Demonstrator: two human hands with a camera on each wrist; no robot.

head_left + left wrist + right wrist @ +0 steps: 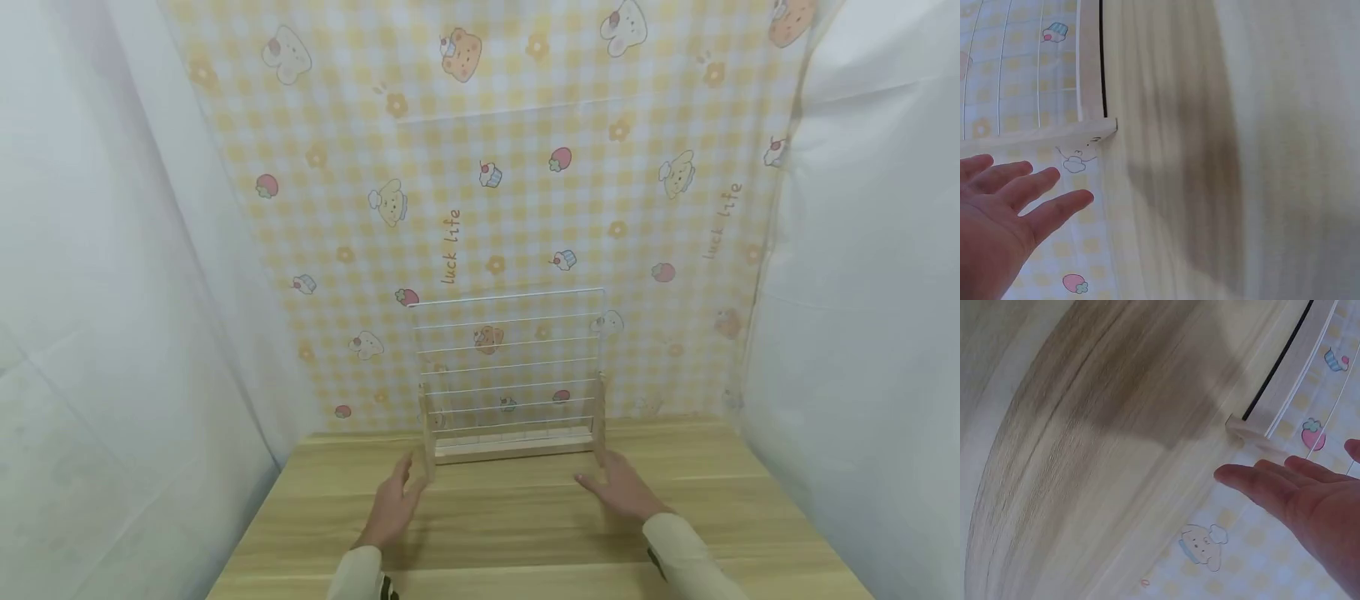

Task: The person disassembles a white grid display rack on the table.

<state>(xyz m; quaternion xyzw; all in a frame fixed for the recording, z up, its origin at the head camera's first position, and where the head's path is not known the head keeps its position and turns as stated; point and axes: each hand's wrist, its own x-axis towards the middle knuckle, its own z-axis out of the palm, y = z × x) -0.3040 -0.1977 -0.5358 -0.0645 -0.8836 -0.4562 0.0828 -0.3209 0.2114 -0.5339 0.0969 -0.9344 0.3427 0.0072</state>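
A rack [513, 451] with a pale wooden base, two wooden side posts and several thin white horizontal rods stands at the back of the table. My left hand [393, 502] is beside its left post [427, 429], fingers spread and holding nothing. In the left wrist view the fingers [1029, 187] lie just outside that post's foot [1107, 127]. At the other end, my right hand [624, 487] is close by the right post [599, 417], its fingers extended. The right wrist view has those fingertips [1229, 474] near the post's foot [1241, 430].
A wood-grain table [517, 533] lies under both hands. Behind the rack hangs a yellow checked cloth [525, 217] with cartoon prints. White sheets close off the left side [112, 292] and the right side [855, 275].
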